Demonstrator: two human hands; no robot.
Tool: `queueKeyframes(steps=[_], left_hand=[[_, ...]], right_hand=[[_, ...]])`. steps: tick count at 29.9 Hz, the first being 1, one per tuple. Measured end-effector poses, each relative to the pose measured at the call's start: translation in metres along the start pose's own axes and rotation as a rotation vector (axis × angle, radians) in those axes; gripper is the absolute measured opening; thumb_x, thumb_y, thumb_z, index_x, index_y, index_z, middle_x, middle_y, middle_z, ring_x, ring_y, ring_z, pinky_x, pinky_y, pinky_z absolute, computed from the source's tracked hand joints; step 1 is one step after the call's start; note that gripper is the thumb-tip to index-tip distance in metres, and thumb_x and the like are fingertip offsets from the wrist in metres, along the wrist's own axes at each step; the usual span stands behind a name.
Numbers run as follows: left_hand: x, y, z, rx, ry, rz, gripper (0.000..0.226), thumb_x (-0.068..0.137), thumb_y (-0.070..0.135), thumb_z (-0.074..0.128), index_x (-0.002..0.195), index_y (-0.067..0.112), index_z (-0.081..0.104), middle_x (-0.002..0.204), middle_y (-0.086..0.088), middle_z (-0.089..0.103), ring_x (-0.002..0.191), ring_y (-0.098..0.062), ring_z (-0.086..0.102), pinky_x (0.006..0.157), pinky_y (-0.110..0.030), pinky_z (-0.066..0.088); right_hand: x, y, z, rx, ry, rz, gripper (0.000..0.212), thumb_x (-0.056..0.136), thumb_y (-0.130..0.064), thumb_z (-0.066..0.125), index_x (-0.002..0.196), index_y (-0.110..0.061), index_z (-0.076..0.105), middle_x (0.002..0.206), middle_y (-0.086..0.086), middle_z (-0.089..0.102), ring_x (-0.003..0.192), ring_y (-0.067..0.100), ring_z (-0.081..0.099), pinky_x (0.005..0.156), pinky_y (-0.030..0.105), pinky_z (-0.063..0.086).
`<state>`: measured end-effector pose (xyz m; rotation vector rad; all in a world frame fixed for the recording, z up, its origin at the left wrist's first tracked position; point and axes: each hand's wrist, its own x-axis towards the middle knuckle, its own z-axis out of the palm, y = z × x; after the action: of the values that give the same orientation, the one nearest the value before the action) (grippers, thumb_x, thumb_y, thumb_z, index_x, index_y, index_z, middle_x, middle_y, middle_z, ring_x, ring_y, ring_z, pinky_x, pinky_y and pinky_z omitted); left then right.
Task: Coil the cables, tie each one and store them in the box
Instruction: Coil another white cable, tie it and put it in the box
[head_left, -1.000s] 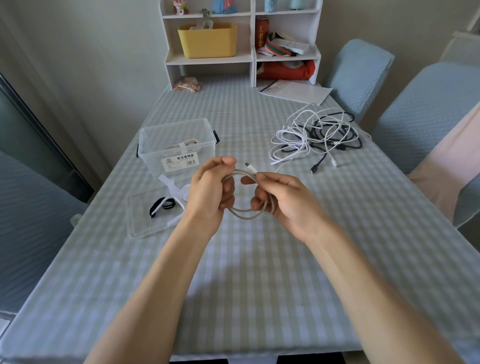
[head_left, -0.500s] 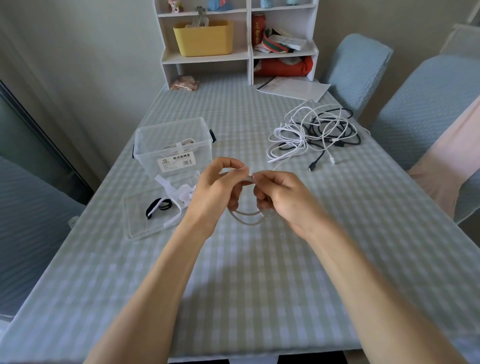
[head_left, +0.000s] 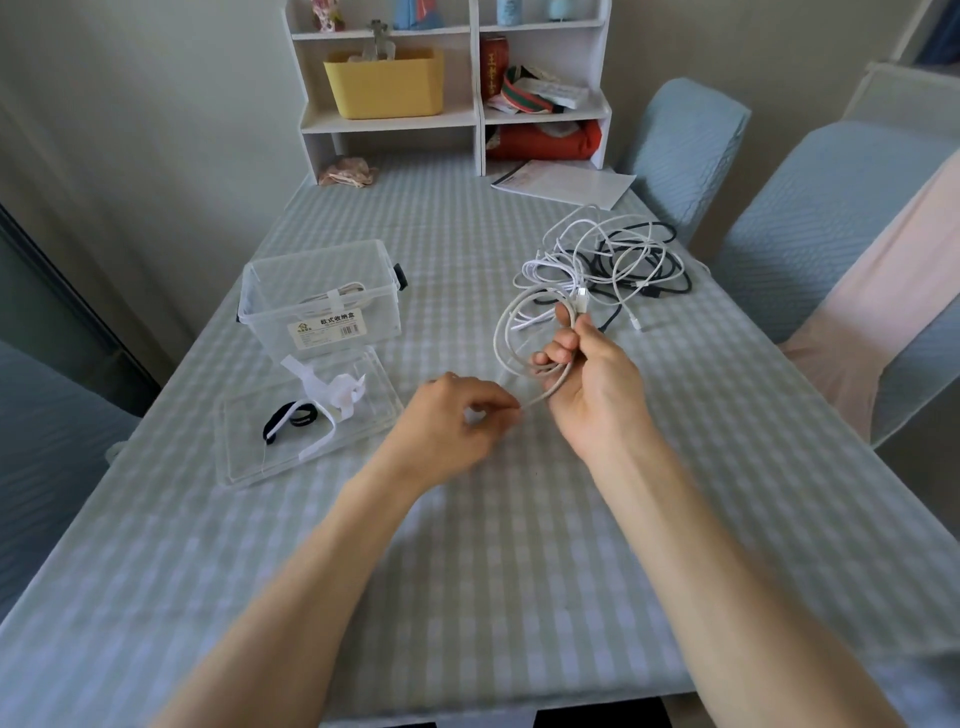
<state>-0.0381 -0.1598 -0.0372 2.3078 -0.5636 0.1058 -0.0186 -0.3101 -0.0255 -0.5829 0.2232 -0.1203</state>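
Fingers of both hands pinching coiled cable, cable tangle just behind, box leftward

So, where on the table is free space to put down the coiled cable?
Bare cloth lies along the near table edge under both forearms, and between the clear box and the shelf unit. Crowded: the cable pile far right, and the lid with ties left.
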Motion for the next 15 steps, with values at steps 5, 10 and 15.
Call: queueKeyframes(steps=[5, 10, 15], left_hand=[[0.002, -0.014, -0.015, 0.001, 0.061, -0.102, 0.006, 0.087, 0.021, 0.074, 0.087, 0.022, 0.079, 0.077, 0.021, 0.069, 0.078, 0.012, 0.055, 0.069, -0.001, 0.035], [0.003, -0.015, -0.015, -0.095, 0.025, -0.107, 0.006, 0.086, 0.029, 0.074, 0.091, 0.025, 0.075, 0.083, 0.015, 0.072, 0.077, 0.003, 0.062, 0.068, -0.007, 0.041], [0.007, -0.002, -0.016, -0.405, 0.095, -0.173, 0.023, 0.097, 0.039, 0.058, 0.096, 0.019, 0.068, 0.083, 0.002, 0.073, 0.07, -0.003, 0.062, 0.065, -0.018, 0.047]], right_hand=[[0.001, -0.006, -0.005, -0.137, 0.055, -0.037, 0.027, 0.106, -0.014, 0.038, 0.094, -0.005, 0.061, 0.052, -0.007, 0.043, 0.042, 0.006, 0.035, 0.054, 0.023, 0.036], [-0.005, -0.002, -0.002, -0.341, 0.02, -0.029, 0.027, 0.105, -0.012, 0.044, 0.088, -0.002, 0.062, 0.051, -0.004, 0.044, 0.043, 0.007, 0.033, 0.046, 0.021, 0.033], [-0.013, 0.005, 0.002, -0.59, -0.076, 0.001, 0.027, 0.104, -0.015, 0.049, 0.087, -0.003, 0.066, 0.056, -0.001, 0.044, 0.047, 0.009, 0.035, 0.047, 0.023, 0.039]])
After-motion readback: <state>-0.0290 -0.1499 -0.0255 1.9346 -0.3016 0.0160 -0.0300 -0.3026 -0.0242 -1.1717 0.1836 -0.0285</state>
